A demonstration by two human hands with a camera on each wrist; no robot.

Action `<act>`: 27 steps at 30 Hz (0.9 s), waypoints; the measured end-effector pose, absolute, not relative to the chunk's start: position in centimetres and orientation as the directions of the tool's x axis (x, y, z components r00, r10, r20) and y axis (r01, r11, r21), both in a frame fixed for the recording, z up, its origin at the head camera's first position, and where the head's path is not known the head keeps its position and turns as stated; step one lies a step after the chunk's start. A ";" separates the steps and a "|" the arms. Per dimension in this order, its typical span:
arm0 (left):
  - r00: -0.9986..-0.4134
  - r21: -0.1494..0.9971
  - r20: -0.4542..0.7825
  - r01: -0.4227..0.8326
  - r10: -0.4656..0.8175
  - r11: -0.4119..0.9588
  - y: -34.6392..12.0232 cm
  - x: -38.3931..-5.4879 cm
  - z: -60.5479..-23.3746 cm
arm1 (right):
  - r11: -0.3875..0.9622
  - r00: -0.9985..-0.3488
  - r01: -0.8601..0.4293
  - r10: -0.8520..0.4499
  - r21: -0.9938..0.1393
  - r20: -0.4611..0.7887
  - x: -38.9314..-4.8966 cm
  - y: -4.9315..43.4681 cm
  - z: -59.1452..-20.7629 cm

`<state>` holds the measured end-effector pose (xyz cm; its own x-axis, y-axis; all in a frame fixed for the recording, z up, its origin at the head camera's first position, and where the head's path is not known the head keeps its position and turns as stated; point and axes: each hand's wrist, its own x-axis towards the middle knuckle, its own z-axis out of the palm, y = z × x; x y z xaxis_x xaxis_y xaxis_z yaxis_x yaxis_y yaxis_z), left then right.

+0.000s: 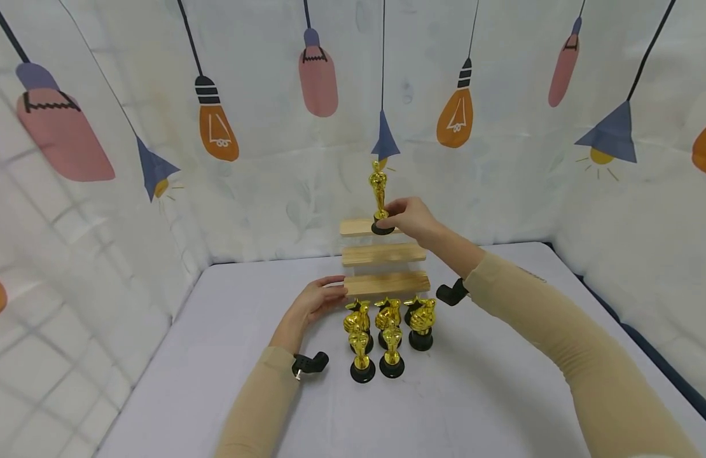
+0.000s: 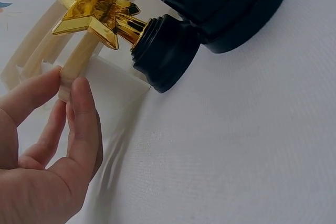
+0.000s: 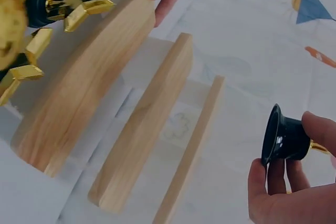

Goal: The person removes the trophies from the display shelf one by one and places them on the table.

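Note:
My right hand [image 1: 413, 219] holds a gold figure trophy [image 1: 378, 187] upright by its round black base, in front of the top plank [image 1: 355, 228] of a stepped wooden rack. In the right wrist view, thumb and fingers are around that black base [image 3: 286, 135]. My left hand [image 1: 315, 300] pinches the left end of the lowest plank [image 1: 387, 284] between thumb and fingers. A gold star trophy [image 2: 97, 14] with a black base is close to those fingers in the left wrist view. The middle plank [image 1: 383, 255] lies between the other two.
In front of the rack, several gold trophies stand on the white table [image 1: 473, 394]. Two figure trophies [image 1: 361, 350] are nearest, with bulkier gold trophies [image 1: 423, 318] and stars behind them. A curtain [image 1: 261, 203] printed with lamps hangs behind the table.

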<state>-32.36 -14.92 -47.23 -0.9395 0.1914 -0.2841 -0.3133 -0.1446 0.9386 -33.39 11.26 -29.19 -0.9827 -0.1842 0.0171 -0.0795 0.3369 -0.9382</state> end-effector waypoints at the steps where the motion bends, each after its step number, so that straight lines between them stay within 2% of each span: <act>1: -0.940 0.938 -0.285 -0.314 0.191 -0.146 -14.9 -32.3 -47.2 | 0.334 -0.982 -0.081 -0.188 -0.939 0.018 -33.2 11.4 -29.2; 27: -0.945 0.940 -0.264 -0.297 0.191 -0.167 -14.8 -32.6 -47.7 | 0.315 -0.963 -0.073 -0.268 -0.946 -0.015 -27.3 16.9 -31.9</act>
